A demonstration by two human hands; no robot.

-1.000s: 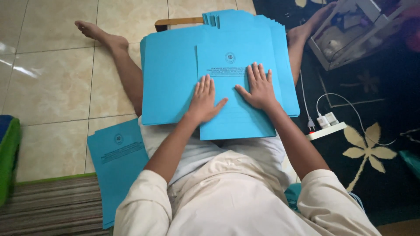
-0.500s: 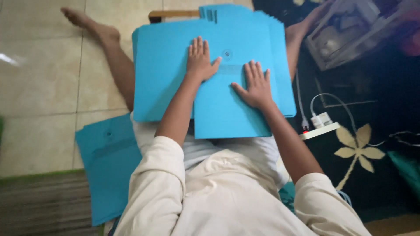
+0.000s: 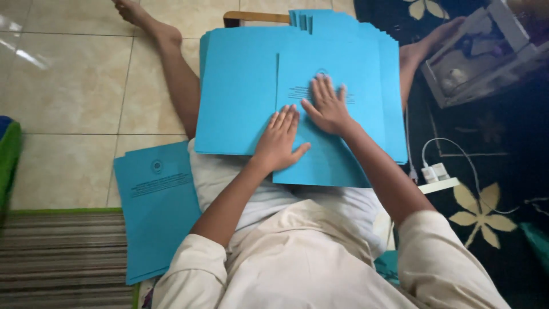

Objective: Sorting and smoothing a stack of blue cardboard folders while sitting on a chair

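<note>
A folded blue paper folder [image 3: 329,154] lies on top of a wider stack of blue sheets [image 3: 240,97] resting across the person's lap. Its long axis runs away from the body, and its printed emblem end points toward the far edge of the stack. Its left side is a straight vertical line; its near edge overhangs the stack's near edge toward the belly.

The right hand [image 3: 327,107] lies flat on the upper middle of the folder, fingers spread and pointing away, palm pressed down over the emblem and print. The left hand [image 3: 280,140] lies flat at the folder's left edge, fingers close together and pointing away, thumb out to the right; it spans the folder edge and the stack beneath.

The stack fans out at its far right corner into many stepped edges. Beyond its far edge a wooden board [image 3: 256,17] shows.

On the tiled floor [image 3: 68,97] to the left lies a second pile of blue folders [image 3: 157,212], long axis also away from the body, beside a striped mat [image 3: 60,257]. On the right, a white power strip [image 3: 437,178] rests on a dark flowered rug [image 3: 492,189].
</note>
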